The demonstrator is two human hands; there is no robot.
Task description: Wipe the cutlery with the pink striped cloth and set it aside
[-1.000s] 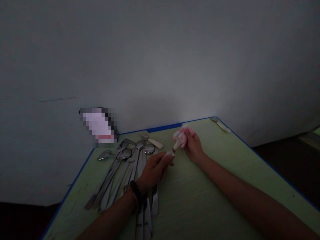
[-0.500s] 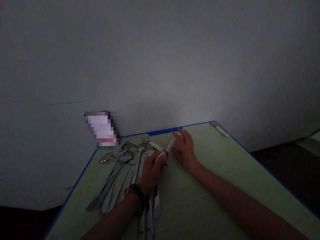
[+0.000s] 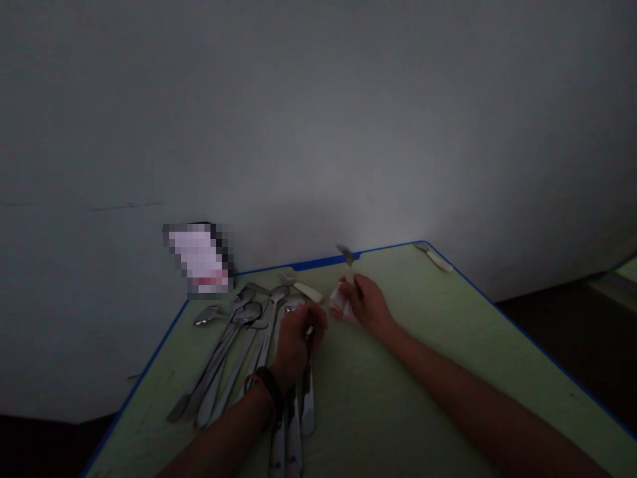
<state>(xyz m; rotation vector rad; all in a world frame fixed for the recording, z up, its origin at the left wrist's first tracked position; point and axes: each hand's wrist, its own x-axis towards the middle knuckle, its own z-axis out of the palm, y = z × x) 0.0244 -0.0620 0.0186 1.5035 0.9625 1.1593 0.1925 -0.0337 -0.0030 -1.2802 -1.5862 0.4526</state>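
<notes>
My left hand [image 3: 297, 340] rests on a pile of steel cutlery [image 3: 239, 345], with its fingers curled round one piece whose kind I cannot make out. My right hand [image 3: 369, 304] is closed on a crumpled pink and white cloth [image 3: 340, 306]. It also holds a utensil [image 3: 346, 256] whose blurred metal end points up towards the wall. The two hands are a short gap apart near the table's far edge.
The green table [image 3: 423, 372] has a blue rim and stands against a pale wall. A white-handled fork [image 3: 304, 287] lies behind the pile. Another white-handled piece [image 3: 436, 256] lies at the far right corner. A pixelated object [image 3: 199, 259] stands at the far left corner.
The white-handled utensil passed from my left hand to my right, which now holds it with the cloth. My left hand dropped onto the cutlery pile.
</notes>
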